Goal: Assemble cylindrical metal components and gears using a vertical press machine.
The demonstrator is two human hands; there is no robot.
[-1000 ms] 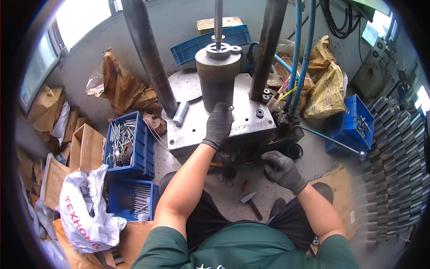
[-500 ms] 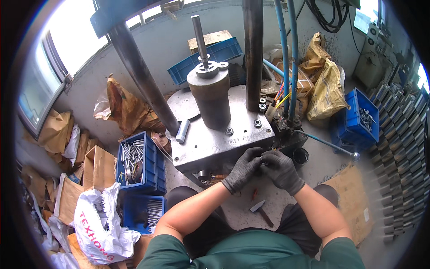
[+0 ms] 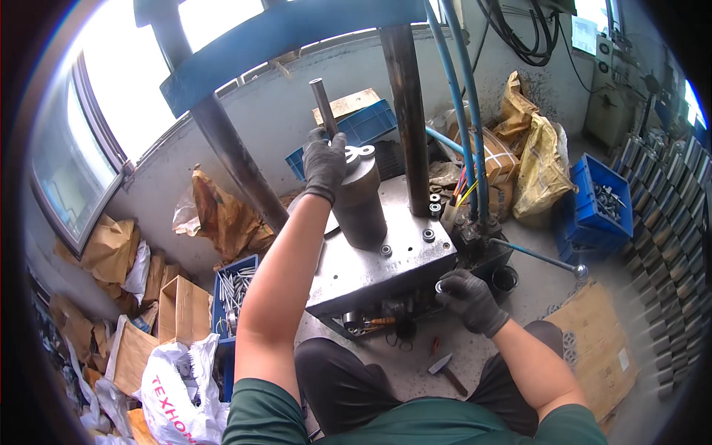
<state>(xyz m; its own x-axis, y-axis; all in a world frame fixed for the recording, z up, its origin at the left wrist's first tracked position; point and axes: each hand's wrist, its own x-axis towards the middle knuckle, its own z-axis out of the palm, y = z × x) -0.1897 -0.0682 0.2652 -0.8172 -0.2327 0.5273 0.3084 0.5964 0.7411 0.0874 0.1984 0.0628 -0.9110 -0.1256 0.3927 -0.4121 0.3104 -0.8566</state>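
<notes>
My left hand (image 3: 325,167), in a dark grey glove, is closed round the lower part of an upright metal rod (image 3: 320,100). Under it stands a thick steel cylinder (image 3: 361,211) on the press table (image 3: 404,256). Shiny rings (image 3: 360,153) lie on the cylinder's top beside my fingers. My gloved right hand (image 3: 475,302), off the table's front right corner, pinches a small metal ring (image 3: 439,286); the fingers partly cover it. Small bearings (image 3: 429,235) sit on the table plate.
Two dark press columns (image 3: 406,119) rise behind the table to a blue crossbeam (image 3: 297,41). A lever (image 3: 541,255) with a ball end sticks out at the right. A hammer (image 3: 447,374) lies on the floor between my legs. Blue crates (image 3: 602,196) stand at both sides.
My hands were together in front of the table. The left has moved up and forward onto the rod; the right stays near the front corner with the ring. The view has shifted.
</notes>
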